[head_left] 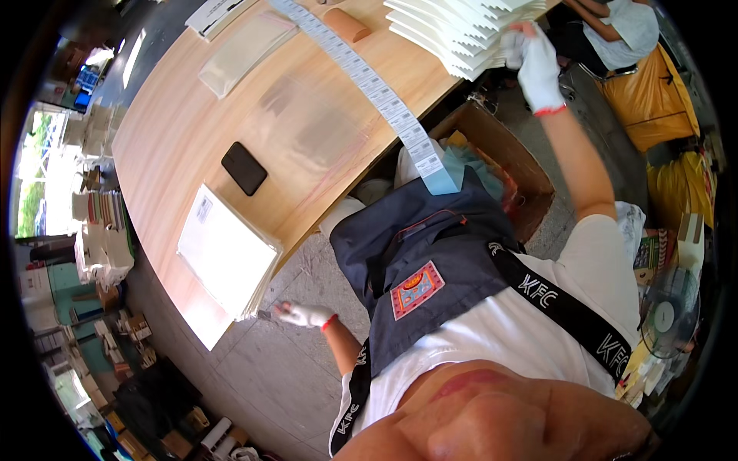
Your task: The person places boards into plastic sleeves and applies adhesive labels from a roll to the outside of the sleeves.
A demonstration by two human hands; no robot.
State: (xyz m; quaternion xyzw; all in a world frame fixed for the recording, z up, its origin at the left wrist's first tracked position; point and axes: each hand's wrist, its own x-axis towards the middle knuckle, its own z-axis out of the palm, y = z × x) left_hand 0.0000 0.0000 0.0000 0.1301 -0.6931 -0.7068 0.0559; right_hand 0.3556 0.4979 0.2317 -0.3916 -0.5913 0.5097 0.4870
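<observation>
My right hand (536, 71), in a white glove with a red cuff, is at the edge of a tall stack of white flat packets (453, 34) at the table's far right. Its fingers are bent and smeared, so whether they grip a packet is unclear. My left hand (305, 315), gloved the same way, hangs just off the near-left table edge with fingers apart and nothing in it. Beside it lies a smaller pile of white packets (227, 250), the top one bearing a small label. A long strip of printed labels (377, 88) crosses the table and droops onto my dark apron (430, 238).
On the wooden table (169, 154) lie a black phone (244, 168), clear plastic sleeves (246, 58) and a brown roll (347, 24). Beneath its edge stands a cardboard box (530, 165) of scraps. Yellow sacks (649, 96) and a seated person (619, 34) are at the right.
</observation>
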